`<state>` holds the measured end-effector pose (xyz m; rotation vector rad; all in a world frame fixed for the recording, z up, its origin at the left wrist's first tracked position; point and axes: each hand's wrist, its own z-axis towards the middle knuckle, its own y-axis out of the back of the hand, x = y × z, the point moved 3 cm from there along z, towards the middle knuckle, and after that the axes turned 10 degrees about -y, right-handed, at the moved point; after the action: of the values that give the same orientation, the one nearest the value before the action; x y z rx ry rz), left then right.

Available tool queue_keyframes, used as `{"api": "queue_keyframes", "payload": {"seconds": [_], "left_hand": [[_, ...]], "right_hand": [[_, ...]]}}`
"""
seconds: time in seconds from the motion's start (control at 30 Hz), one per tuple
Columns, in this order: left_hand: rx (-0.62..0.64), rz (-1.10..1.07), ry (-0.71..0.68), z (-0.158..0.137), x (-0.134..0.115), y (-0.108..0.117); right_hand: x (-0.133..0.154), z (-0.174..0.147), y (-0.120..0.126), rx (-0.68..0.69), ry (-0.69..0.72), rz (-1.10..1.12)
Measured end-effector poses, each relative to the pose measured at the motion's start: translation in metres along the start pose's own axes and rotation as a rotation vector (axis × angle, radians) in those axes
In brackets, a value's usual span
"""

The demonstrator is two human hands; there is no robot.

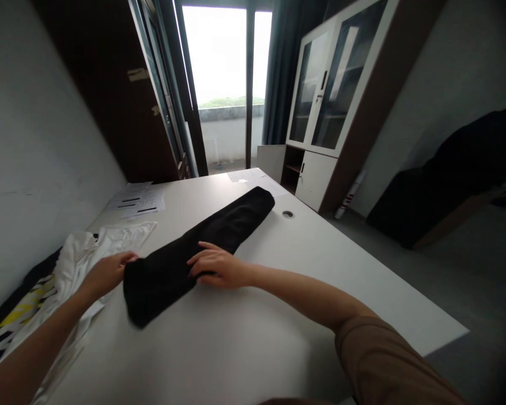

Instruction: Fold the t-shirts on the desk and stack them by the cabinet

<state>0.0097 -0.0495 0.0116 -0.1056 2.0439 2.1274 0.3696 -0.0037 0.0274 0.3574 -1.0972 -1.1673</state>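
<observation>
A long black garment [211,230], folded into a narrow strip, lies slantwise across the white table [278,315]. Its wider end points toward me at the left, and its far end reaches the back right. My left hand [109,273] pinches the upper corner of the near end, with fingertips partly hidden at the cloth. On the middle of the strip rests my right hand [217,265], its fingers spread and slightly bent over the fabric. What kind of garment it is cannot be made out.
White clothes [109,242] and a black, yellow and white printed cloth [29,304] lie along the left wall. Printed papers [139,199] sit at the back left, more papers [257,183] at the far edge. A cable hole [287,214] is near the right edge.
</observation>
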Motion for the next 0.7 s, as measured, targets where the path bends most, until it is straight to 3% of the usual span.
{"api": "queue_keyframes", "payload": {"seconds": [0.1, 0.17, 0.27, 0.37, 0.43, 0.5, 0.6, 0.7], "left_hand": [[-0.104, 0.083, -0.002, 0.023, -0.024, -0.004], [-0.117, 0.022, -0.138, 0.036, -0.051, -0.024], [-0.102, -0.072, -0.403, 0.054, -0.099, -0.066], [-0.112, -0.048, -0.545, 0.080, -0.148, -0.106], [-0.112, -0.012, -0.543, 0.107, -0.178, -0.128], [-0.097, -0.016, -0.511, 0.138, -0.206, -0.147], [-0.085, -0.055, -0.471, 0.184, -0.237, -0.167], [-0.069, -0.080, -0.377, 0.217, -0.245, -0.181]], "right_hand": [[0.021, -0.012, -0.033, 0.170, 0.085, 0.050], [0.009, -0.016, -0.041, 0.107, 0.038, 0.134], [-0.037, -0.021, -0.038, -0.186, -0.203, 0.246], [-0.099, -0.033, -0.022, -0.548, -0.532, 0.336], [-0.138, -0.048, -0.008, -0.776, -0.708, 0.368], [-0.168, -0.066, 0.007, -0.918, -0.851, 0.303], [-0.192, -0.092, 0.026, -0.991, -0.962, 0.171], [-0.198, -0.108, 0.037, -0.965, -0.963, 0.073]]}}
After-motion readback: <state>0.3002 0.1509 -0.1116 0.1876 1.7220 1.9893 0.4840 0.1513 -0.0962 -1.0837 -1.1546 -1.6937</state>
